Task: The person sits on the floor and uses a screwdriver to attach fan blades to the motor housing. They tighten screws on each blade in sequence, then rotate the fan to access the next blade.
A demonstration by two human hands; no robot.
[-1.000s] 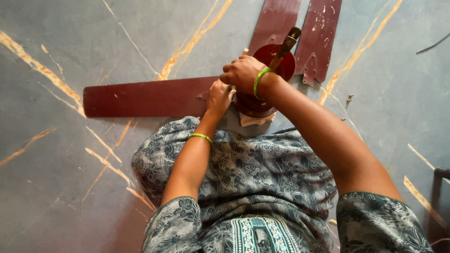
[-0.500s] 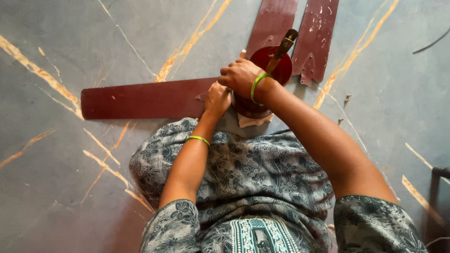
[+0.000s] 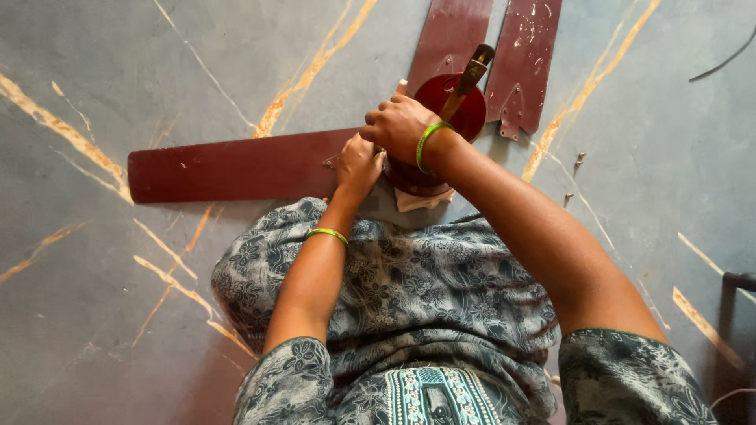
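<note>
The fingers of the right hand [image 3: 402,126] were kept clamped on the wooden-handled tool [image 3: 466,80] over the maroon fan hub [image 3: 461,106], while the left hand [image 3: 358,164] stayed pressed, fingers curled, on the long blade [image 3: 236,165] on the floor [image 3: 118,315]; little had shifted, so the same step was judged ongoing

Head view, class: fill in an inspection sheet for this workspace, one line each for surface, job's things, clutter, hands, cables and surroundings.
Surface: grey floor with orange veins.
Job's things: dark red fan hub; one blade to the left, two blades beyond; wooden-handled tool standing at the hub.
Clutter: small screws on the floor, right of the hub.
Hands: left hand at the blade's hub end; right hand on the hub, by the tool.
Cables: dark wire, top right.
Surroundings: dark frame at right edge.
</note>
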